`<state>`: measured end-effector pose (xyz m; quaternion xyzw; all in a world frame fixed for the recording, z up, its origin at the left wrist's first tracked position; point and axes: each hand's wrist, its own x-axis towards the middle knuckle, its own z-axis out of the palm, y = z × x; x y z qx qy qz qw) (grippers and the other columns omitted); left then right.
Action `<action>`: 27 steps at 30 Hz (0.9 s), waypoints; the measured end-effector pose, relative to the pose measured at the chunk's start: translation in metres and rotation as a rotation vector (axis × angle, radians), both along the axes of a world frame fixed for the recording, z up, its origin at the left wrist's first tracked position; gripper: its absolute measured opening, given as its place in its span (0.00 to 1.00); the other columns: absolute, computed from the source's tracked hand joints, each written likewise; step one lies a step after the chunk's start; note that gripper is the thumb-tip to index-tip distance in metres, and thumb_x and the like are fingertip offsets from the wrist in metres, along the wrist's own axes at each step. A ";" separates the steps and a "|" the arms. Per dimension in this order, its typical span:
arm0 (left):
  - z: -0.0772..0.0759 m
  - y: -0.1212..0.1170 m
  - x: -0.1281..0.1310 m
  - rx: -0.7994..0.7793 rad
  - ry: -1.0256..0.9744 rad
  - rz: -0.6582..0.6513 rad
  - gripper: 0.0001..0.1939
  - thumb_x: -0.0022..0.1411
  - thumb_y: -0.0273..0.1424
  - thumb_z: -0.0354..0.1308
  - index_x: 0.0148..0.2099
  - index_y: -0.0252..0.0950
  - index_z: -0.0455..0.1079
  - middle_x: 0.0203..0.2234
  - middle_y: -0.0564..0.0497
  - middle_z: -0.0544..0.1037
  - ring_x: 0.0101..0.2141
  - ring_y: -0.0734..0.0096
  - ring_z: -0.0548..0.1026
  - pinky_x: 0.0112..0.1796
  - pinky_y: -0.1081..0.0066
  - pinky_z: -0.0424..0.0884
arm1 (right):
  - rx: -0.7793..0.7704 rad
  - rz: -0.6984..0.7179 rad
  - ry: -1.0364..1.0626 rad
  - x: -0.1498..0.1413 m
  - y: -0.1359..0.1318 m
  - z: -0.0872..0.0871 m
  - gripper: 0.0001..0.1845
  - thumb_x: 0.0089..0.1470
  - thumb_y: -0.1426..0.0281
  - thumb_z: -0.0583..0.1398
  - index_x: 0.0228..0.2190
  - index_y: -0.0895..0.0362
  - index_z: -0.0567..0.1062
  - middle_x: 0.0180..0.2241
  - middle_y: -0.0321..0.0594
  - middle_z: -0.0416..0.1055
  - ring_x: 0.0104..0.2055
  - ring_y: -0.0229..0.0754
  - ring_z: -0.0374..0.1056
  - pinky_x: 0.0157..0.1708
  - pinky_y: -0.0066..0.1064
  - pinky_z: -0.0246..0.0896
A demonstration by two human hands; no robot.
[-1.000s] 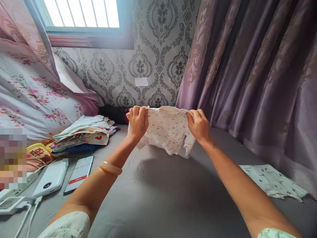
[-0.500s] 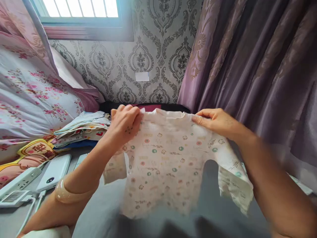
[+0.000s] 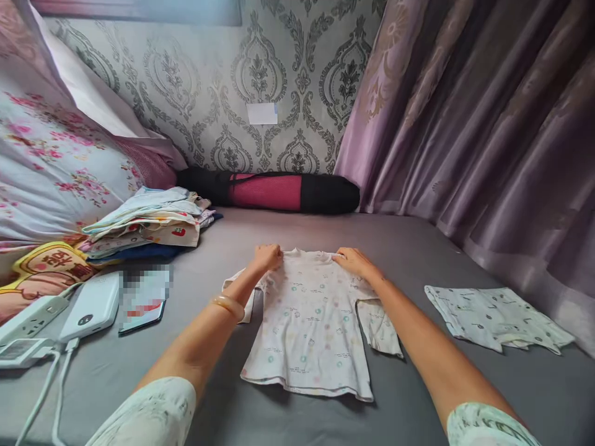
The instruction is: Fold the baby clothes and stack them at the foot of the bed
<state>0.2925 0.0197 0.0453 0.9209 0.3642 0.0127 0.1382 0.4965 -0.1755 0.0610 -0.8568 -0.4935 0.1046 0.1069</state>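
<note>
A small white long-sleeved shirt with a scattered print lies spread on the grey bed sheet, collar away from me and hem towards me. My left hand is closed on its left shoulder, beside the collar. At the opposite shoulder, my right hand grips the cloth with thumb and fingers. The left sleeve is partly hidden behind my left forearm; the right sleeve bends down beside the shirt's body.
Folded printed shorts lie at the right. On the left are a clothes pile, a phone, a power bank and a power strip with cables. A black and red bag lies against the wall.
Both hands have lowered the shirt from the air onto the bed, moving away from me. My view has tilted down, and the shorts at the right now show fully.
</note>
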 end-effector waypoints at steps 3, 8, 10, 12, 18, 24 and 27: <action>-0.016 0.002 -0.004 0.160 -0.054 -0.049 0.13 0.66 0.31 0.43 0.41 0.36 0.70 0.41 0.38 0.77 0.47 0.50 0.70 0.46 0.57 0.59 | 0.014 0.009 -0.116 -0.003 0.000 -0.013 0.18 0.66 0.59 0.48 0.43 0.56 0.72 0.46 0.46 0.73 0.46 0.46 0.69 0.38 0.31 0.56; -0.033 0.013 -0.005 0.408 -0.121 -0.137 0.19 0.71 0.34 0.35 0.45 0.37 0.67 0.42 0.37 0.74 0.46 0.51 0.67 0.45 0.58 0.57 | 0.000 -0.008 -0.248 -0.002 0.008 -0.026 0.19 0.68 0.59 0.44 0.46 0.55 0.69 0.48 0.47 0.72 0.46 0.49 0.71 0.40 0.35 0.57; -0.035 0.019 -0.002 0.437 -0.127 -0.148 0.19 0.71 0.34 0.35 0.45 0.37 0.67 0.42 0.37 0.73 0.46 0.51 0.67 0.45 0.57 0.56 | -0.007 -0.007 -0.268 0.001 0.014 -0.029 0.19 0.68 0.59 0.45 0.46 0.56 0.69 0.48 0.48 0.72 0.47 0.50 0.71 0.41 0.35 0.57; -0.036 0.027 0.002 0.445 -0.127 -0.154 0.18 0.71 0.34 0.35 0.45 0.37 0.67 0.42 0.38 0.73 0.47 0.51 0.66 0.46 0.57 0.56 | -0.020 -0.006 -0.275 0.005 0.021 -0.030 0.19 0.68 0.58 0.45 0.47 0.56 0.68 0.48 0.49 0.72 0.48 0.51 0.71 0.41 0.36 0.57; -0.036 0.054 0.020 0.432 -0.130 -0.144 0.18 0.71 0.34 0.36 0.44 0.38 0.68 0.42 0.38 0.73 0.47 0.51 0.66 0.46 0.57 0.56 | -0.038 0.006 -0.268 0.019 0.044 -0.027 0.20 0.68 0.58 0.44 0.48 0.56 0.68 0.49 0.52 0.72 0.48 0.52 0.70 0.43 0.38 0.57; -0.035 0.066 0.030 0.341 -0.084 -0.089 0.15 0.70 0.33 0.39 0.44 0.37 0.67 0.42 0.39 0.74 0.46 0.53 0.68 0.44 0.59 0.57 | -0.029 -0.004 -0.238 0.027 0.057 -0.028 0.21 0.68 0.59 0.45 0.49 0.57 0.69 0.50 0.53 0.70 0.49 0.52 0.69 0.44 0.39 0.56; -0.035 0.068 0.032 0.250 -0.089 -0.061 0.13 0.68 0.33 0.43 0.45 0.36 0.68 0.42 0.40 0.75 0.46 0.54 0.69 0.44 0.59 0.57 | -0.026 -0.003 -0.235 0.029 0.061 -0.028 0.20 0.67 0.61 0.47 0.49 0.58 0.70 0.51 0.53 0.69 0.52 0.52 0.65 0.48 0.40 0.54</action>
